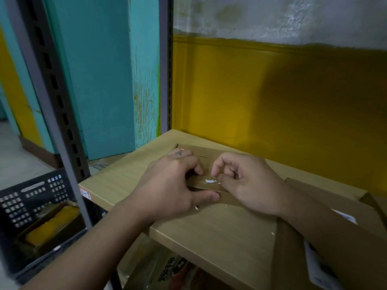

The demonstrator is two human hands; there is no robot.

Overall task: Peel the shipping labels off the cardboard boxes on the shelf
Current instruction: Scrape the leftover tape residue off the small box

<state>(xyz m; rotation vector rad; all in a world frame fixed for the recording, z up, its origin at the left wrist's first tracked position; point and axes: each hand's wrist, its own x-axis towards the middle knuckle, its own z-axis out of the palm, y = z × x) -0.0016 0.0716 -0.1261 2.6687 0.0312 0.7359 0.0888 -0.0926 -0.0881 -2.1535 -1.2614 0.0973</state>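
A black crate [31, 197] stands low on the left, and in it is an open carton [52, 225] with something yellow inside. On the wooden shelf [209, 231] lies a flat cardboard box [209, 152] with a white label scrap [210, 181] on its top. The left hand [173, 185] clamps this box, with curled fingers on top and the thumb along the near edge. The right hand [247, 185] is curled, its forefinger and thumb tips close together just above the scrap. I cannot tell whether that grip actually pinches it. Both forearms reach in from below. To the right lies a second box [326, 197] bearing a white label [345, 216].
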